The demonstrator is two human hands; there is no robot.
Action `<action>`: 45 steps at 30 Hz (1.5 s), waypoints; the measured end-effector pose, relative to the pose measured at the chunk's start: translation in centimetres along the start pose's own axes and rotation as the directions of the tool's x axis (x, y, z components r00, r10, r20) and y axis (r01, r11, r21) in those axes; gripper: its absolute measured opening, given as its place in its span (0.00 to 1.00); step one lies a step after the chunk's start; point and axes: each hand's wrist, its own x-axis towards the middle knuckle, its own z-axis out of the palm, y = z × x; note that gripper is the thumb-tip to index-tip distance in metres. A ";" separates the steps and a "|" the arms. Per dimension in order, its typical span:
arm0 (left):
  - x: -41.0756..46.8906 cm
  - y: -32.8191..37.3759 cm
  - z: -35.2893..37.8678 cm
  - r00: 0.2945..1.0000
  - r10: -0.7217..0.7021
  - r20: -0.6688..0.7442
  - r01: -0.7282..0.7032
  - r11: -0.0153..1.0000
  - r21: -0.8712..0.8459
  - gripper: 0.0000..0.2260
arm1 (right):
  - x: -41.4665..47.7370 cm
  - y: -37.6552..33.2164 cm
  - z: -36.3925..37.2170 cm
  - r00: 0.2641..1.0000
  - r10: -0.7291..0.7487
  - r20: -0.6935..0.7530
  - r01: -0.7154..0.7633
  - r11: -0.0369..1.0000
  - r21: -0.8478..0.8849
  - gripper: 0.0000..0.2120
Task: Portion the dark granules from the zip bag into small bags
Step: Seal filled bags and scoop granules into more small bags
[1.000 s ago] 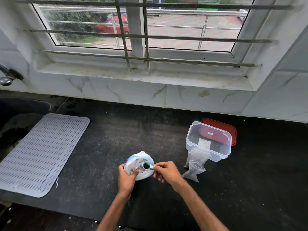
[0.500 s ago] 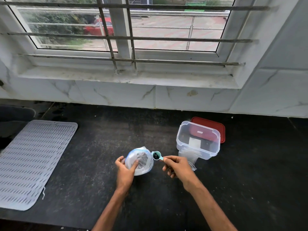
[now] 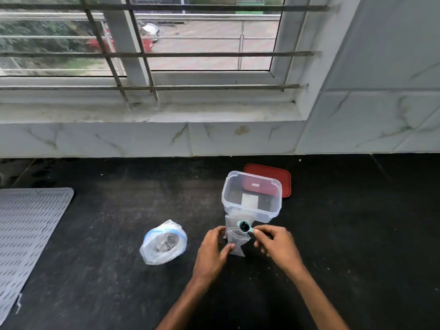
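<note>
Landmark: clear container, open, on black counter.
Just in front of container: small bag, side edge pinched between thumb and fingers of left hand.
Over bag mouth: teal scoop loaded with dark granules, handle pinched in right hand.
Left of container, apart: zip bag, mouth open, untouched.
Behind container: red lid.

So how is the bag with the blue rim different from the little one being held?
The zip bag sits on the counter, untouched; the small bag is held by the left hand. The zip bag is bigger, rounded and open, with a blue strip; the small bag is flat, narrow and plain. Both are clear plastic.
</note>
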 end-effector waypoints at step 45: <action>0.6 2.2 2.2 0.985 -0.155 -0.081 0.135 0.967 -0.215 0.04 | 5.1 13.0 -6.7 0.872 -0.166 -0.460 -0.025 0.924 -0.381 0.17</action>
